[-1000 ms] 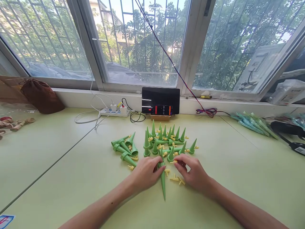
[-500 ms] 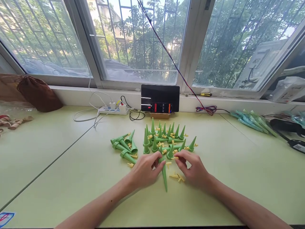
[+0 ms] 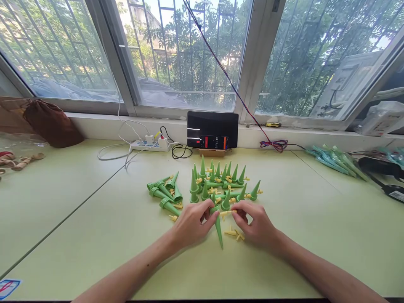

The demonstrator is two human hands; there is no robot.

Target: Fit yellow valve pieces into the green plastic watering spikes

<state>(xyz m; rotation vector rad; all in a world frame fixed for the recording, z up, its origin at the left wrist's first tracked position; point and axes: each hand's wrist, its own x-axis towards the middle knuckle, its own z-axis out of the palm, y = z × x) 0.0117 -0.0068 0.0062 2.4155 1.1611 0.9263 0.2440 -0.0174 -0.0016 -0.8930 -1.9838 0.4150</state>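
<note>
My left hand (image 3: 196, 222) pinches a green plant watering spike (image 3: 219, 232), its tip pointing down toward me. A yellow T-shaped valve piece (image 3: 224, 214) juts from the spike's side near the thumb. In the fingertips of my right hand (image 3: 255, 221) is a small yellow plastic piece (image 3: 234, 211), which appears to meet the end of that valve piece. Several loose yellow T-shaped pieces (image 3: 232, 233) lie on the table just below. Behind my hands stand several upright green spikes (image 3: 226, 202) with yellow pieces on them. More green spikes (image 3: 169, 206) lie in a heap to the left.
A phone showing a timer (image 3: 214, 142) leans on a black tablet (image 3: 213, 122) at the back. A power strip (image 3: 145, 145) with cables is left of it. Bagged blue-green items (image 3: 334, 160) lie at the right, and a brown pouch (image 3: 52, 124) at the left.
My right hand has brought its yellow piece up against the valve piece at the spike. The spike's tip has tilted slightly to the right. The other items stay put.
</note>
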